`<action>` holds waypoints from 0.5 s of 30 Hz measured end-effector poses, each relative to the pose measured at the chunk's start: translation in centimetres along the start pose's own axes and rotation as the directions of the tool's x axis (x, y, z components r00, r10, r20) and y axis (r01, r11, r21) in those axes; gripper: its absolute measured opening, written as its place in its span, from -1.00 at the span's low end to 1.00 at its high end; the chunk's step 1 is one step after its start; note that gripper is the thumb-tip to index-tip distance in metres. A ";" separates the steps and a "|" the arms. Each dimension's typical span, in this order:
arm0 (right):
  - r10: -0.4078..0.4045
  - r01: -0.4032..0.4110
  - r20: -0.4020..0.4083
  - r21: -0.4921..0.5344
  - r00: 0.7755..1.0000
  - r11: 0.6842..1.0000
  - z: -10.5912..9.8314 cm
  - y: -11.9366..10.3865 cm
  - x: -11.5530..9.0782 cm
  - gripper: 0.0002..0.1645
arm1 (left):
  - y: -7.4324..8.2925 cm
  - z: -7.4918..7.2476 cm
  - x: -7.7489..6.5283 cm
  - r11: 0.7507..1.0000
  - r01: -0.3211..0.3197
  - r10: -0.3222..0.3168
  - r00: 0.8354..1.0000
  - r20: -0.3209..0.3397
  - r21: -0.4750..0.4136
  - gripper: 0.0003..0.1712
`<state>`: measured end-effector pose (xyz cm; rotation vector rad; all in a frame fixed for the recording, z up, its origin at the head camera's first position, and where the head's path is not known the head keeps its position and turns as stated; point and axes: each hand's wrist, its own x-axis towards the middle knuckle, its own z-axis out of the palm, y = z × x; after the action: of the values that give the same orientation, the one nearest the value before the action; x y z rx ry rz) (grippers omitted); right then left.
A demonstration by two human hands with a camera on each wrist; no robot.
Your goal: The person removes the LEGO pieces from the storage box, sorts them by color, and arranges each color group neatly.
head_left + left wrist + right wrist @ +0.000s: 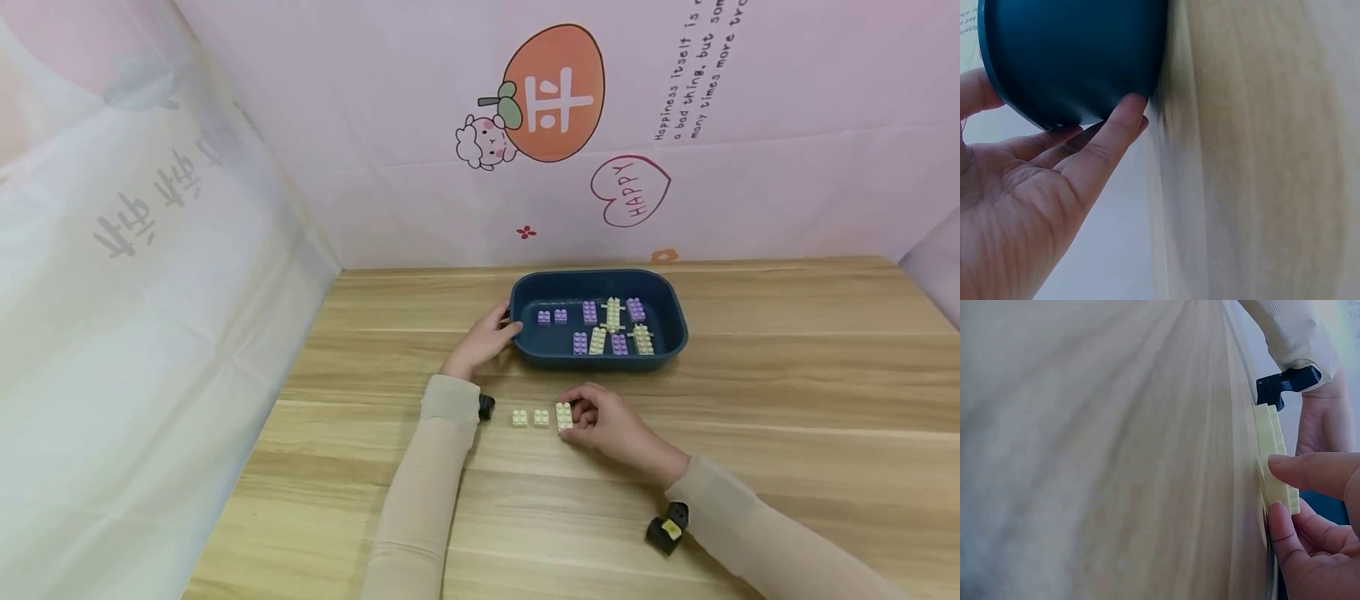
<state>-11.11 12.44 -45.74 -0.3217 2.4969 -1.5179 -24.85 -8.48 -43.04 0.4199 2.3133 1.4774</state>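
Observation:
A dark blue plastic bin (525, 342) stands on the wooden table. At its left end my left hand (483, 340) grips the wall, thumb at the rim; in the left wrist view its fingertips (1127, 107) lie against the outside. My right hand (611, 423) pinches a long pale yellow building brick (564, 417) between thumb and fingers, in front of the bin. In the right wrist view this brick (1270, 440) is low at the tabletop. Two small pale yellow bricks, one (520, 418) further left and one (542, 418) nearer, sit in line with it.
Inside the bin lie two small purple bricks (552, 317), several longer purple bricks (590, 312) and several pale yellow brick pieces (613, 315), some with side projections. Behind the table (787, 350) hangs a printed pink cloth (420, 192); a pale cloth (135, 350) hangs at the left.

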 end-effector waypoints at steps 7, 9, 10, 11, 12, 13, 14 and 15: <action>-0.011 0.010 -0.016 -0.033 1.000 0.999 0.2 0.0 0.0 -0.49 | 0.0 0.1 0.1 1.000 -0.001 0.001 1.000 0.005 0.001 -0.36; -0.017 0.016 -0.017 -0.049 1.000 0.999 0.2 0.0 0.0 -0.49 | 0.0 0.1 0.1 1.000 -0.001 0.001 1.000 0.007 0.002 -0.36; -0.021 0.020 -0.016 -0.056 1.000 0.998 0.2 0.0 0.0 -0.49 | 0.0 0.1 0.1 1.000 0.000 0.000 1.000 0.007 0.002 -0.36; -0.024 0.023 -0.015 -0.063 1.000 0.998 0.2 0.1 0.1 -0.49 | 0.0 0.0 0.1 1.000 0.001 -0.001 1.000 0.006 0.001 -0.36; -0.026 0.025 -0.013 -0.069 1.000 0.997 0.3 0.1 0.1 -0.49 | 0.0 0.0 0.1 1.000 0.000 0.000 1.000 0.005 0.003 -0.36; -0.030 0.029 -0.012 -0.074 0.999 0.997 0.3 0.0 0.1 -0.49 | 0.0 0.0 0.0 1.000 -0.003 0.003 1.000 0.005 0.004 -0.36; -0.032 0.031 -0.011 -0.078 0.999 0.996 0.3 0.0 0.1 -0.49 | 0.0 0.0 0.0 1.000 -0.004 0.004 1.000 0.004 0.006 -0.37; -0.034 0.033 -0.011 -0.079 0.999 0.996 0.3 0.0 0.1 -0.49 | 0.0 0.0 0.0 1.000 -0.003 0.003 1.000 0.004 0.007 -0.37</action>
<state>-11.11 12.20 -45.86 -0.3695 2.5785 -1.4402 -24.84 -8.46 -43.04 0.4282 2.3164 1.4698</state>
